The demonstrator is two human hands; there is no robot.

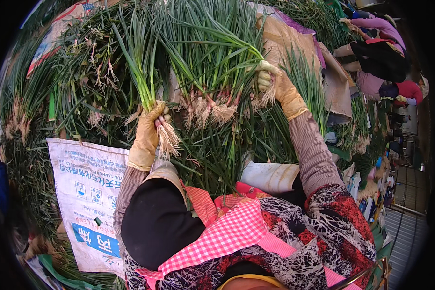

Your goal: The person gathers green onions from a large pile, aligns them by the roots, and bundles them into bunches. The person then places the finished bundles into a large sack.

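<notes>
Both hands wear pale yellow rubber gloves. My left hand (148, 132) is closed around a bunch of green garlic (144, 87), leaves pointing away from me and roots hanging towards my knees. My right hand (273, 83) grips a smaller amount of green garlic (252, 47) near its root end; the leaves reach to the left over a heap. Between the hands lies that heap of green garlic (206, 72), with its pinkish bulbs and pale roots facing me. Loose green leaves (210, 156) are spread below it, in front of my lap.
A white printed woven sack (83, 203) lies at the left. More garlic plants (90, 65) are piled at the upper left. Tan woven sheeting (290, 43) lies beyond my right hand. Other people (380, 54) bend over at the upper right. A blue sleeve (0, 185) shows at the left edge.
</notes>
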